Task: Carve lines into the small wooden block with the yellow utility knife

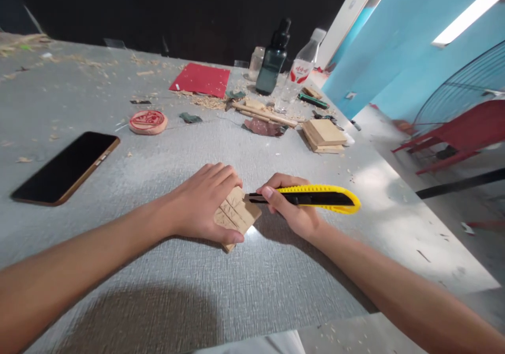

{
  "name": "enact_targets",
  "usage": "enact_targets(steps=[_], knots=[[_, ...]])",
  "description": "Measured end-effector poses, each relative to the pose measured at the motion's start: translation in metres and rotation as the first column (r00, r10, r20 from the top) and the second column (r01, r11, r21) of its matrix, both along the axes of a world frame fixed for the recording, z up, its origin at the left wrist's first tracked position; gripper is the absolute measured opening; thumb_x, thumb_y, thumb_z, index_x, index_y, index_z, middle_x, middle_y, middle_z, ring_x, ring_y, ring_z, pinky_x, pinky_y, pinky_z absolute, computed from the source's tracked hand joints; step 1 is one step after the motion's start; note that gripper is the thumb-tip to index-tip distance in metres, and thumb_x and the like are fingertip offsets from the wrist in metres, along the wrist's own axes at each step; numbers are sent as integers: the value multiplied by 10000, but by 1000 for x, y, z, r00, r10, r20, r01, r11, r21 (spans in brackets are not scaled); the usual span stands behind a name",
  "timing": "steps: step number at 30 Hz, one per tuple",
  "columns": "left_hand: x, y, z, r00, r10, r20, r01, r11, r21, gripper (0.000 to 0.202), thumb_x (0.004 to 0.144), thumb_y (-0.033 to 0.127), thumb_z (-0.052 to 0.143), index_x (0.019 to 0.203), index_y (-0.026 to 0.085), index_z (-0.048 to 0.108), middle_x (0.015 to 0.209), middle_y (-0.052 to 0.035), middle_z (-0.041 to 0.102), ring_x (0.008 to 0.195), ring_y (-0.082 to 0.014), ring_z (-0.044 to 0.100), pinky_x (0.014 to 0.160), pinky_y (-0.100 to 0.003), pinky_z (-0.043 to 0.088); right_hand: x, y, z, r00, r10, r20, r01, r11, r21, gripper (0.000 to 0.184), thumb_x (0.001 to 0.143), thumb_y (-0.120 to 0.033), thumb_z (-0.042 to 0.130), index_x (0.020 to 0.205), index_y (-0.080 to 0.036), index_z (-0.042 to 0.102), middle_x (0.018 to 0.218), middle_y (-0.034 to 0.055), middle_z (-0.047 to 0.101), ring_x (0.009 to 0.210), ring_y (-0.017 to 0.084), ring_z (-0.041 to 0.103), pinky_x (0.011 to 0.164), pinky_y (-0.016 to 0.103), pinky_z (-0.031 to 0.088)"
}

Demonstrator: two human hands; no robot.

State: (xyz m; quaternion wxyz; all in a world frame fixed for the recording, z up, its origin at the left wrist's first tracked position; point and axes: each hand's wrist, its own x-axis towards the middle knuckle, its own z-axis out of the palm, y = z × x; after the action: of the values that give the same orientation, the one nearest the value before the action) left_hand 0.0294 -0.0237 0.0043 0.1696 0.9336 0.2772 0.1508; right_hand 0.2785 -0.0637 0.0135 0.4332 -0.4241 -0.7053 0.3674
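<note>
My left hand (pixel 203 201) lies over a small flat wooden block (pixel 239 214) with lines carved in its top, fingers and thumb wrapped round its edges, pressing it to the grey table (pixel 165 270). My right hand (pixel 290 206) grips a yellow and black utility knife (pixel 315 196), whose tip meets the block's right edge.
A black phone (pixel 67 167) lies at the left. Further back are a round red-painted wooden disc (pixel 148 121), a red sheet (pixel 200 79), a dark dropper bottle (pixel 273 59), a clear plastic bottle (pixel 298 70), wooden sticks (pixel 264 113), stacked wood pieces (pixel 323 135) and shavings. The table's edge runs along the right.
</note>
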Motion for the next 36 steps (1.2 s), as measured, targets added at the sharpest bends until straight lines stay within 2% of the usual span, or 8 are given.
enact_targets(steps=[6,10,14,18,23,31,33,36], knots=[[0,-2,-1,1000,2,-3,-2,1000,1,894,738,941,677,1225,198,580,1210,-107,613,1096,-338,577,972,-505,403,6,-12,-1,988,-146,52,136,977,167,333,1050,-456,665,835,-214,745,578,-31,635,529,125,596,545,268,463],[0,-2,-1,1000,6,-12,-6,1000,24,911,745,941,668,1245,185,580,1215,-114,615,1091,-344,582,962,-503,401,0,-13,8,983,-66,169,31,979,200,262,1032,-351,673,831,-201,749,614,-26,678,524,103,617,545,245,462],[1,-2,0,1000,3,-15,-3,1000,10,896,740,925,688,1232,184,584,1205,-105,614,1076,-337,583,947,-495,404,-5,-11,13,980,-41,196,4,982,189,258,1022,-312,671,804,-193,739,634,-17,702,530,95,624,537,228,449],[1,-1,-1,1000,5,-10,-5,1000,25,900,753,935,668,1238,181,584,1206,-100,610,1085,-333,577,944,-493,404,-4,-9,9,979,-10,203,-31,980,195,255,1027,-314,667,820,-193,753,681,1,743,553,100,653,551,227,462],[0,-2,-1,1000,3,-17,-2,1000,21,890,763,936,659,1230,182,580,1209,-102,607,1088,-332,573,937,-490,403,-2,-5,4,987,16,158,-52,973,224,225,1022,-302,691,837,-190,752,654,-13,725,511,81,619,496,205,424],[0,2,2,999,-8,-36,7,1000,-8,881,758,961,629,1197,198,587,1189,-103,606,1072,-331,572,932,-496,399,4,0,4,959,173,224,-237,924,300,151,1008,-247,703,871,-185,711,691,-20,689,535,71,594,520,208,417],[-1,3,2,999,-15,-40,14,1000,-8,887,751,966,631,1201,202,594,1184,-98,605,1061,-325,566,927,-495,395,5,1,8,958,206,201,-255,931,262,173,1007,-245,693,845,-183,696,667,-29,657,527,70,561,511,215,396],[-1,1,3,999,-30,-42,30,1000,0,860,756,950,638,1197,212,606,1174,-88,603,1048,-318,565,925,-497,391,7,3,14,964,221,146,-236,967,94,257,1000,-278,695,763,-181,674,604,-42,598,514,73,500,495,224,359]])
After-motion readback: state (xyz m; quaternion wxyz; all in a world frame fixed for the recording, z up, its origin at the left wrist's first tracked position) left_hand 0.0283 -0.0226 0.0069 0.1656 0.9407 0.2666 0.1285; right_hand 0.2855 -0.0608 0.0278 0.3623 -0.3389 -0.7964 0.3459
